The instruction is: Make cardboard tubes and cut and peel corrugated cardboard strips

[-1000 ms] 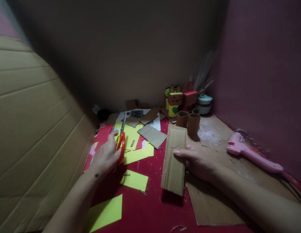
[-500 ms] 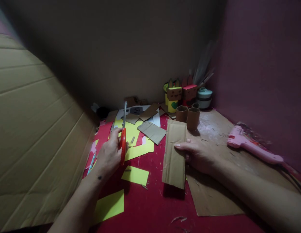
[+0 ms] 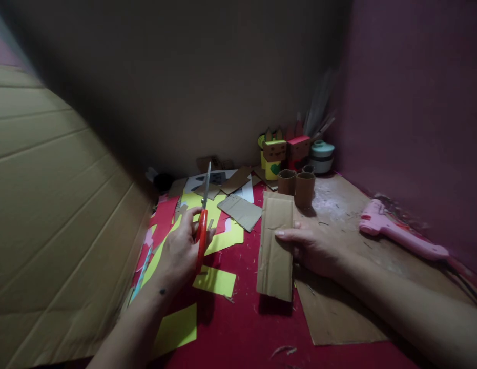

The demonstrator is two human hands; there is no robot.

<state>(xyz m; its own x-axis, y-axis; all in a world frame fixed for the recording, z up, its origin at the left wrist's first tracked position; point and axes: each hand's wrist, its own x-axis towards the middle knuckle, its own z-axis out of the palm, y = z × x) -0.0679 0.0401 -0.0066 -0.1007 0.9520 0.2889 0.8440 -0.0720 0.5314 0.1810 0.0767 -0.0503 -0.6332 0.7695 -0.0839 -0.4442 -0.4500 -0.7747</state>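
Observation:
Red-handled scissors (image 3: 202, 236) are in my left hand (image 3: 180, 251), fingers wrapped around the handles and blades pointing up and away from me. My right hand (image 3: 315, 246) pinches a rectangular cardboard strip (image 3: 276, 246), thumb flat on its front and the other fingers behind. The strip is tilted up above the red tabletop (image 3: 242, 328), and a second layer shows along its left edge. Left of the strip, yellow paper pieces (image 3: 217, 283) lie under and near the scissors. A loose grey-brown cardboard piece (image 3: 240, 211) rests just beyond, apart from both hands.
Cardboard tubes (image 3: 305, 189) stand behind the strip, near decorated figures (image 3: 274, 154) and a lidded teal pot (image 3: 322, 156). A pink glue gun (image 3: 399, 233) lies at right on a cardboard sheet (image 3: 346, 323). A large cardboard panel (image 3: 54, 220) slopes along the left.
My left hand has moved slightly to the right with the scissors, which now lean more to the right. The right hand and the cardboard strip have stayed nearly in place.

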